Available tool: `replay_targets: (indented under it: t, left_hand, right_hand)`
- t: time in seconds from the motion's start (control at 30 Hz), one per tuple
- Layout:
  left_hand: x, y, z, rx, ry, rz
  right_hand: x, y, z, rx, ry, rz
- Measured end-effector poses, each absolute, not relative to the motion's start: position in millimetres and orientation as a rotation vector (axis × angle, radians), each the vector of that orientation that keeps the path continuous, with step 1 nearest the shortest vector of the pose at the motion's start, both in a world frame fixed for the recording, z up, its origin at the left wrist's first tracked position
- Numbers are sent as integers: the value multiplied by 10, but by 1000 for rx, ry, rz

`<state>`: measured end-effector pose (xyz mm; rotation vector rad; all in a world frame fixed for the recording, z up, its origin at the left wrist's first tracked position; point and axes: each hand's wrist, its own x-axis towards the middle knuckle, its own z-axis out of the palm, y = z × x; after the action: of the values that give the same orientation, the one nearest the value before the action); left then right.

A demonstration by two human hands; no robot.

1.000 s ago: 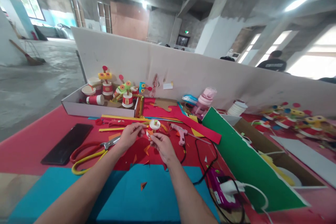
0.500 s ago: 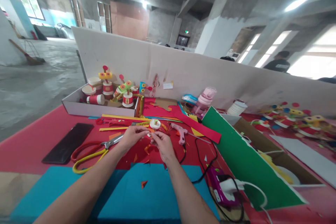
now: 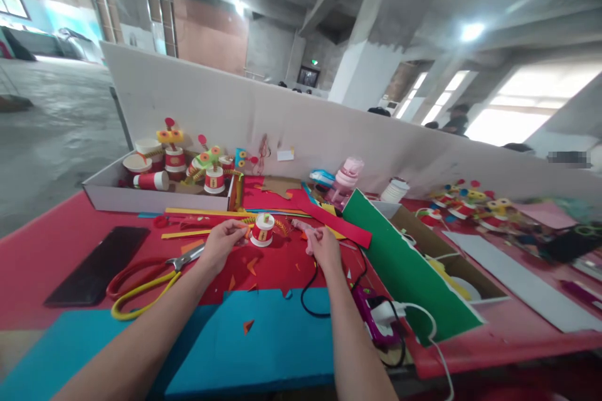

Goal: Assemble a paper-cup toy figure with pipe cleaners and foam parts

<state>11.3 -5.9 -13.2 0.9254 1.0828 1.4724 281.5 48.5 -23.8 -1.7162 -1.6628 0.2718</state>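
Pink glue gun (image 3: 308,238), just right of mid-frame, sits between the curled fingers of the right hand (image 3: 326,249), seemingly a pick-up step calling next for careful aim, while the left hand (image 3: 220,245) pinches an orange piece (image 3: 248,230) beside the mid-frame cup (image 3: 261,233).

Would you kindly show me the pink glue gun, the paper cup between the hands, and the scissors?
Pink glue gun (image 3: 309,240): head view, top of its handle.
Paper cup (image 3: 262,231): head view, red side.
Scissors (image 3: 177,263): head view, near the pivot.
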Motion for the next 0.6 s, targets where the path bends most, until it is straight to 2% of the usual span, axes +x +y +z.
replay_targets:
  t: [0.13,0.33,0.47,0.6]
  left_hand:
    - [58,-21,-145,859,1124,1494]
    - [-12,17,-194,844,1168,1509]
    - [-18,34,-229,860,1154,1511]
    - [-24,46,-238,859,1130,1540]
  right_hand:
    - [2939,596,-372,-2012,-1800,408]
    - [2870,675,-316,-2097,-1755,529]
    - [2883,650,-322,-1934,-1526,728]
    - [2883,577,-300,-1403,-950,1221]
